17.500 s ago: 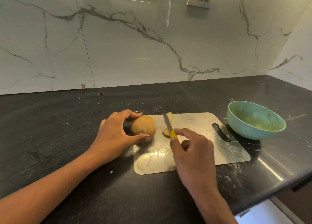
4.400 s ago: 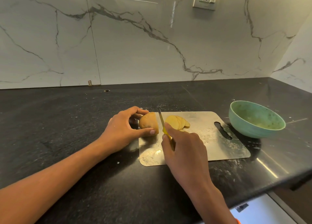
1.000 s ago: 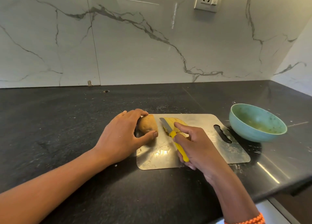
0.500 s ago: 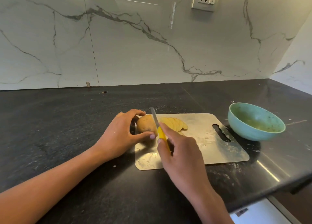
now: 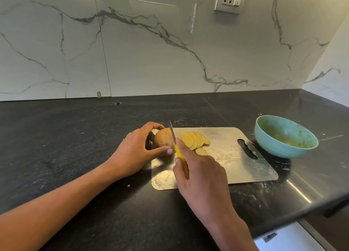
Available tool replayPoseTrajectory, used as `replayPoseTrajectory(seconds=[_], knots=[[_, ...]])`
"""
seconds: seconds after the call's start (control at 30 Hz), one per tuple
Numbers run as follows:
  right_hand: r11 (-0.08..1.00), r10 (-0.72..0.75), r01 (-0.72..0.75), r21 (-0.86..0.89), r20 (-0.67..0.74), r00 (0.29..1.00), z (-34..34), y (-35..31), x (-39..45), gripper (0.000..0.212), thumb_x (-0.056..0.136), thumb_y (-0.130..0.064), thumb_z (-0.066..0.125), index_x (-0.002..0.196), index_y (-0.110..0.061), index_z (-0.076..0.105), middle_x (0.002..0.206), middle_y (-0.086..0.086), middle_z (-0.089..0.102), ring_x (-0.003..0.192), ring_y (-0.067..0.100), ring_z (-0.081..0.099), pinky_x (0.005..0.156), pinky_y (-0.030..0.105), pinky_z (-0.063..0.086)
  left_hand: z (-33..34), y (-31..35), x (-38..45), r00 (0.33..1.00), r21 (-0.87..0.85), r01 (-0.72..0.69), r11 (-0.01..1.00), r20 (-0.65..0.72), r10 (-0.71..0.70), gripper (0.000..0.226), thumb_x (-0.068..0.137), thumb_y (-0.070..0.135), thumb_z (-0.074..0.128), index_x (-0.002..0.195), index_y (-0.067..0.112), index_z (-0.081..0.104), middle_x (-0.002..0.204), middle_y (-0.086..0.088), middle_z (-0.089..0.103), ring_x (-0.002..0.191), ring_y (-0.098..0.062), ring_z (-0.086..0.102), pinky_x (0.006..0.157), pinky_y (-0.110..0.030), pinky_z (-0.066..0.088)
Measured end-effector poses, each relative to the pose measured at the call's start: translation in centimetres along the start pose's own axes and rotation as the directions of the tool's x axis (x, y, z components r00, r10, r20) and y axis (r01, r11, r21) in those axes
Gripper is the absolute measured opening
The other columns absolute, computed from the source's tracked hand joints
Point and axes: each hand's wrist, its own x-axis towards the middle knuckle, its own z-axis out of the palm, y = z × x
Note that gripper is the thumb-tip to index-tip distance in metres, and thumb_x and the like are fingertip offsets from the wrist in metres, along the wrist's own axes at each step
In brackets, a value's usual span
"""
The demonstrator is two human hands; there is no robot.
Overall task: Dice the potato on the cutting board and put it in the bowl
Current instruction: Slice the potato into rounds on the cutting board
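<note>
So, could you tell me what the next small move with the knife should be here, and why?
Probably press the knife straight down for one more slice. The right hand grips its yellow handle with the blade set against the cut face of the potato, which the left hand holds steady. Slices lie fanned on the cutting board.
</note>
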Motion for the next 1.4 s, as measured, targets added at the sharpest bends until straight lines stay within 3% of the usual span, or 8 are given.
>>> replayPoseTrajectory(seconds=[0.13, 0.23, 0.47, 0.67, 0.77, 0.93, 1.17, 1.4], knots=[[1.000, 0.002, -0.003, -0.026, -0.022, 1.000, 0.2, 0.0, -0.1, 0.052, 0.096, -0.034, 0.065, 0.146, -0.027, 0.055, 0.059, -0.018, 0.042, 0.048, 0.004, 0.039, 0.047, 0.011, 0.017, 0.0, 0.2, -0.1, 1.000, -0.008, 0.011, 1.000, 0.000, -0.011, 0.082, 0.065, 0.079, 0.064, 0.136, 0.042, 0.045, 0.119, 0.013, 0.061, 0.101, -0.008, 0.063, 0.091, -0.035, 0.056], [1.000, -0.002, 0.001, -0.024, -0.023, 1.000, 0.3, 0.1, -0.1, 0.052, 0.095, -0.033, 0.065, 0.145, -0.025, 0.055, 0.058, -0.017, 0.041, 0.047, 0.005, 0.037, 0.046, 0.011, 0.016, -0.1, 0.2, -0.1, 1.000, -0.004, 0.018, 1.000, 0.005, -0.018, 0.080, 0.069, 0.076, 0.065, 0.138, 0.038, 0.047, 0.117, 0.014, 0.062, 0.100, -0.009, 0.063, 0.091, -0.038, 0.056], [0.999, -0.021, 0.022, -0.040, 0.015, 1.000, 0.0, 0.0, -0.4, 0.051, 0.096, -0.033, 0.062, 0.146, -0.023, 0.056, 0.059, -0.013, 0.053, 0.049, 0.006, 0.038, 0.049, 0.020, 0.025, -0.2, 0.3, -0.1, 0.999, -0.020, 0.032, 0.999, 0.021, -0.032, 0.085, 0.066, 0.079, 0.064, 0.138, 0.037, 0.049, 0.117, 0.012, 0.064, 0.101, -0.010, 0.064, 0.093, -0.044, 0.056], [0.998, -0.042, 0.045, -0.050, 0.055, 0.998, -0.1, -0.1, -0.5, 0.054, 0.097, -0.033, 0.062, 0.148, -0.022, 0.053, 0.064, -0.012, 0.058, 0.054, 0.005, 0.041, 0.048, 0.019, 0.024, -0.2, 0.5, -0.2, 0.999, -0.027, 0.035, 0.999, 0.015, -0.035, 0.081, 0.066, 0.077, 0.065, 0.135, 0.038, 0.051, 0.112, 0.012, 0.065, 0.097, -0.012, 0.065, 0.090, -0.047, 0.057], [0.999, -0.049, 0.048, 0.021, 0.087, 0.995, 0.0, 0.0, 0.3, 0.056, 0.106, -0.036, 0.048, 0.159, -0.028, 0.033, 0.082, -0.010, 0.065, 0.068, 0.007, 0.051, 0.061, 0.021, 0.036, -0.2, 0.4, -0.3, 1.000, -0.031, 0.019, 0.999, 0.006, -0.018, 0.077, 0.068, 0.076, 0.067, 0.134, 0.039, 0.052, 0.109, 0.012, 0.066, 0.093, -0.013, 0.066, 0.087, -0.048, 0.057], [0.997, -0.006, -0.008, 0.070, 0.193, 0.981, -0.7, -0.2, -0.2, 0.058, 0.109, -0.041, 0.041, 0.162, -0.032, 0.020, 0.097, -0.010, 0.066, 0.081, 0.008, 0.054, 0.068, 0.020, 0.041, -0.3, -0.2, 0.0, 0.999, -0.049, 0.030, 0.998, 0.014, -0.029, 0.078, 0.068, 0.077, 0.068, 0.135, 0.039, 0.052, 0.109, 0.012, 0.067, 0.094, -0.013, 0.067, 0.088, -0.047, 0.058], [0.995, 0.005, -0.025, 0.095, 0.206, 0.978, -0.2, 0.4, 0.8, 0.054, 0.107, -0.040, 0.048, 0.158, -0.035, 0.033, 0.107, -0.015, 0.071, 0.087, 0.006, 0.062, 0.074, 0.017, 0.052, -0.1, -0.1, 0.0, 1.000, -0.033, -0.001, 0.999, 0.008, 0.001, 0.075, 0.068, 0.075, 0.067, 0.133, 0.041, 0.051, 0.110, 0.013, 0.066, 0.093, -0.014, 0.067, 0.086, -0.045, 0.059], [0.996, -0.021, 0.001, 0.089, 0.219, 0.975, -0.8, 0.6, 0.6, 0.048, 0.107, -0.037, 0.048, 0.155, -0.032, 0.042, 0.108, -0.013, 0.067, 0.079, 0.005, 0.049, 0.055, 0.015, 0.027, -0.2, -0.7, 0.4, 1.000, -0.050, 0.021, 0.999, 0.009, -0.021, 0.076, 0.068, 0.078, 0.068, 0.133, 0.040, 0.053, 0.108, 0.011, 0.068, 0.094, -0.011, 0.067, 0.087, -0.042, 0.059]])
